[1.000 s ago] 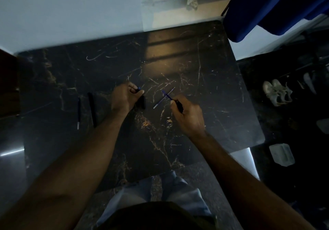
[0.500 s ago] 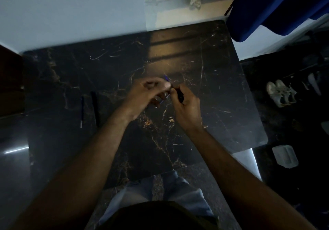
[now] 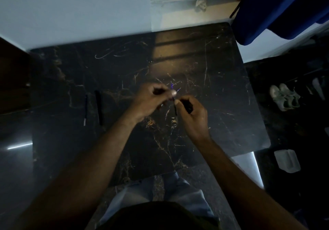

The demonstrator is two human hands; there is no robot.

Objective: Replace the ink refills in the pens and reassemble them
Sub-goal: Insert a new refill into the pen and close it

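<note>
Over the middle of the black marble table (image 3: 222,90) my two hands meet. My right hand (image 3: 193,114) grips a dark pen barrel (image 3: 187,106). My left hand (image 3: 151,99) pinches a thin blue ink refill (image 3: 172,87) whose tip pokes out above my fingers, right by the barrel's mouth. How far the refill sits in the barrel is hidden by my fingers. On the table's left lie a black pen (image 3: 98,107) and a thin dark refill (image 3: 85,109), side by side.
A white wall runs along the table's far edge. Blue cloth (image 3: 277,10) hangs at the upper right. On the dark floor to the right lie pale shoes (image 3: 284,97) and a white plastic piece (image 3: 286,160). My lap shows below the table's near edge.
My left hand left the spot further left on the table and came over to my right hand, taking hold of the blue refill that stuck out of the barrel. Both hands now touch.
</note>
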